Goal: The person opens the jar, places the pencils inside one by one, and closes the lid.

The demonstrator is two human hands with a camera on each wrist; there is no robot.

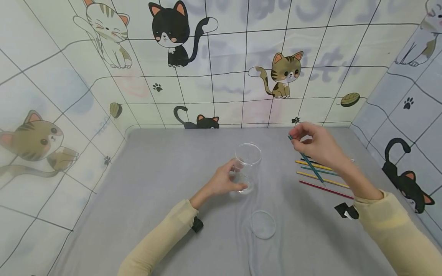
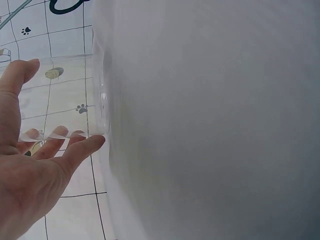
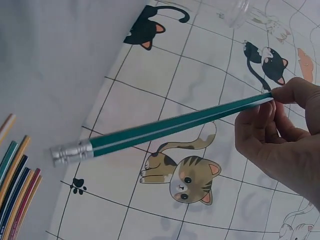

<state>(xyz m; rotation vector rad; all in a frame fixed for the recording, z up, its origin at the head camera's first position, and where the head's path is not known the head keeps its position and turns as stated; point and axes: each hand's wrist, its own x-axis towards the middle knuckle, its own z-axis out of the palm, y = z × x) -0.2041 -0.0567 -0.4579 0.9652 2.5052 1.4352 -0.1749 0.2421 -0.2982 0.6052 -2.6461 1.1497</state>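
- Clear round disc (image 1: 263, 225): flat on worktop (image 1: 165, 234), nearest, apart from jar.
- Clear cylindrical jar (image 1: 246, 168): upright, open-topped, left hand (image 1: 221, 180) gripping its side.
- Loose coloured pencils (image 1: 336, 184): right of jar, wide gap between.
- Green pencil (image 3: 180, 122): slanted, silver-banded end down, pinched by right hand (image 3: 290, 130).
- Worktop's far edge: meets cat-print backdrop (image 1: 228, 88).

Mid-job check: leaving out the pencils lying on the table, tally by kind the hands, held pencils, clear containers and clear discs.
Hands: 2 (left hand, right hand)
Held green pencil: 1
Clear container: 1
Clear disc: 1
Total: 5
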